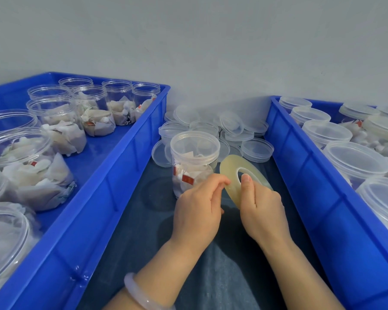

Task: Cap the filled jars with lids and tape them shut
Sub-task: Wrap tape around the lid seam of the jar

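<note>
bracelet (141,296), pale and partly cut off by the bottom edge, rings your left wrist above the dark cloth surface (229,271). your right hand (263,209) grips the tape roll (230,170): the thumb pokes through its hole and the fingers curl behind it, out of sight. the roll stands on edge, tilted, with its lower part hidden between your two hands. your left hand (197,204) is closed, its fingertips pinched together at the roll's near rim. the tape is clear, so you cannot make out whether a loose end sits between them.

just beyond your left knuckles stands the jar (194,162), upright on the surface between the two bins. it is filled with white sachets bearing red tags and has a clear lid already on it. your left hand covers its lower front. the roll's top edge lies just beside the jar's right side; whether they touch cannot be told.

behind the jar a heap of loose lids (257,149) lies on the surface, overlapping so that their number is hard to read. to your left a blue bin (112,173) holds open filled jars (61,113), the nearest ones cropped by the frame. to your right a second blue bin (311,186) holds capped jars (354,162), also cropped at the edge; whether they carry tape cannot be told. a pale wall (188,41) closes the view.
</note>
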Demonstrator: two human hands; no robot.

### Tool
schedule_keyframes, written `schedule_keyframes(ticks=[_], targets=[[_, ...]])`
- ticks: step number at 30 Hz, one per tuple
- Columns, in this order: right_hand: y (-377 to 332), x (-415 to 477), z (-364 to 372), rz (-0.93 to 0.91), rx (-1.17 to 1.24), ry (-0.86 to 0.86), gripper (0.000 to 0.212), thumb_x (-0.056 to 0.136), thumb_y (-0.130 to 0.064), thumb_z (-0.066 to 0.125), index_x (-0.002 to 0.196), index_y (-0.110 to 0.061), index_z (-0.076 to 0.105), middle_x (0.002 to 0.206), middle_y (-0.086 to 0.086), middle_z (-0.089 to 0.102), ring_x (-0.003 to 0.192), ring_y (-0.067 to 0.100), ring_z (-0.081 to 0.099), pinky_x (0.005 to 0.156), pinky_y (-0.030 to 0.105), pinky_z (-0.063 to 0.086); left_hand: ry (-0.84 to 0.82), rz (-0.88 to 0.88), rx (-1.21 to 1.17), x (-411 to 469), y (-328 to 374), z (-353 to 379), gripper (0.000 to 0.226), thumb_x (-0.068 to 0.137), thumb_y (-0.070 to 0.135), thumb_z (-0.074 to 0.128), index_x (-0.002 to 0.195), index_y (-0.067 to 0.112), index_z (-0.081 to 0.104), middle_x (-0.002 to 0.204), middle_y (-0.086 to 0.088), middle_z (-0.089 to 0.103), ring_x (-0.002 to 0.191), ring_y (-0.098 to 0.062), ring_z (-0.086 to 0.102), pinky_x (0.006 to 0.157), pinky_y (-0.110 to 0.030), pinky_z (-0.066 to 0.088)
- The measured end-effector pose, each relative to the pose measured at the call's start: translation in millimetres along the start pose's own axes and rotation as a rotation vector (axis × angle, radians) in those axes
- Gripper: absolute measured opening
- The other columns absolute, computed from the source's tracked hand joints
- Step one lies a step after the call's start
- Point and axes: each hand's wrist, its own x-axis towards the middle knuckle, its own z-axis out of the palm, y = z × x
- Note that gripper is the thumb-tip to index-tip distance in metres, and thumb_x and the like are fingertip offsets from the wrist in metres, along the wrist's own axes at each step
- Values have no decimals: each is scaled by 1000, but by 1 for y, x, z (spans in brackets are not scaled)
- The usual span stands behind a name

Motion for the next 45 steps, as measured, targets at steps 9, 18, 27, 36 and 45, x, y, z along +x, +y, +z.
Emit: schedule_keyframes(ticks=[9, 18, 27, 36, 45], targets=[[2, 1, 0, -11, 43, 8, 53, 94, -49, 23, 53, -23, 43, 49, -5, 44, 52, 9, 45, 49, 30, 32, -90, -94, -127, 2, 1, -1, 13, 84, 33, 64, 91, 37, 53, 87, 24, 62, 69, -5, 64, 66, -21, 54], [5, 2, 2, 19, 30, 9, 51, 91, -53, 28, 51, -23, 36, 44, -6, 42, 47, 8, 42, 47, 28, 24, -64, -91, -89, 1, -1, 1, 8, 92, 23, 61, 85, 26, 58, 79, 12, 65, 66, -11, 65, 64, -39, 54], [3, 0, -1, -127, 108, -130, 43, 78, -61, 37, 85, -25, 59, 66, -6, 57, 64, 11, 52, 58, 32, 43, -54, -163, -140, 2, 0, 1, 24, 95, 15, 54, 81, 33, 49, 71, 11, 65, 60, 0, 64, 56, -13, 47], [7, 2, 2, -119, 75, -63, 54, 91, -47, 48, 141, -31, 39, 120, -6, 60, 100, 4, 53, 77, 25, 36, 50, -22, 51, 1, 9, -2, 18, 93, 26, 49, 91, 12, 60, 94, 3, 72, 69, -22, 68, 62, -44, 52], [8, 4, 0, -350, 125, -8, 13, 91, -13, 61, 100, -14, 70, 134, -2, 48, 133, -6, 31, 91, 11, 36, 145, 39, 96, 1, 10, -4, 16, 91, 20, 56, 86, 7, 64, 74, 3, 65, 63, -24, 60, 53, -44, 50]])
